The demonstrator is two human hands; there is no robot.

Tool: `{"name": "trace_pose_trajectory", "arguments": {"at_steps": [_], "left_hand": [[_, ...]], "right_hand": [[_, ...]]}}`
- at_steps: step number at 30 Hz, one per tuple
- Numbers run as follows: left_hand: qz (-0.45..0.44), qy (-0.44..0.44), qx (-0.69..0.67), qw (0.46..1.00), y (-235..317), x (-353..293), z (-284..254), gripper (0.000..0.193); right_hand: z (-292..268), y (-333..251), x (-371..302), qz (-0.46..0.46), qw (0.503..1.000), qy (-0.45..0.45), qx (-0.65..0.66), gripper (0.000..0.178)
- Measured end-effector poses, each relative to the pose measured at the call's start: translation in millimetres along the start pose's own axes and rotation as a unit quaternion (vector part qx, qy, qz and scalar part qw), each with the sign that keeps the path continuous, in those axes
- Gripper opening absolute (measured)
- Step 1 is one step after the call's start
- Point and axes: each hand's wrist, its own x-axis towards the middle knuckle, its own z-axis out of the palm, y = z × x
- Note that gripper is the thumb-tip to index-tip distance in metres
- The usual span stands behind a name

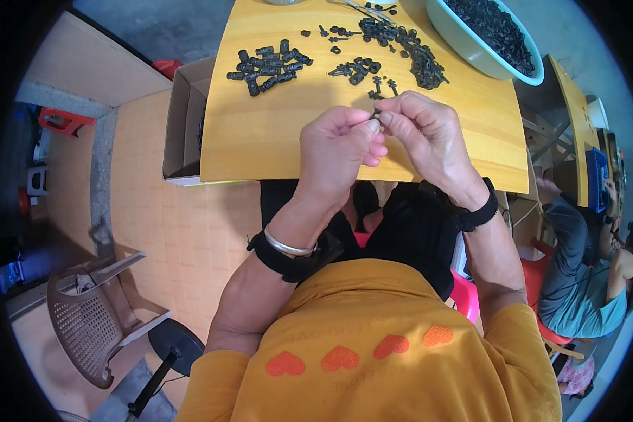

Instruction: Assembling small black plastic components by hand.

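Note:
Above the near edge of a yellow wooden table, my left hand and my right hand meet at the fingertips. Both pinch a small black part, mostly hidden by the fingers. Just beyond them two little black stemmed pieces stand on the tabletop. Farther left lies a pile of black ribbed cylinders. A small cluster of black pieces sits in the middle, and a longer curved heap of small black parts spreads to the right of it.
A pale blue basin full of black parts stands at the far right corner. An open cardboard box adjoins the table's left side. A brown woven chair is at lower left. Another person sits at a second table on the right.

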Motion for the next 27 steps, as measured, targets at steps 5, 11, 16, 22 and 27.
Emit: {"name": "trace_pose_trajectory", "arguments": {"at_steps": [5, 11, 16, 22, 27], "left_hand": [[-0.021, -0.005, -0.025, 0.999, -1, 2, -2, 0.01], [-0.046, -0.003, -0.02, 0.999, -2, 2, -3, 0.01], [-0.051, -0.007, -0.025, 0.998, -1, 1, -4, 0.011], [-0.046, -0.005, -0.035, 0.998, -3, 0, -1, 0.013], [-0.027, 0.005, -0.042, 0.999, 1, -2, 1, 0.008]], "right_hand": [[-3, -2, -2, 0.002, 0.999, -0.048, -0.008, 0.02], [5, -5, -7, -0.072, 0.99, -0.03, -0.118, 0.029], [9, -1, -9, -0.087, 0.987, -0.006, -0.138, 0.029], [10, 0, -11, -0.081, 0.986, -0.003, -0.148, 0.029], [10, -1, -11, -0.114, 0.98, 0.003, -0.164, 0.026]]}}
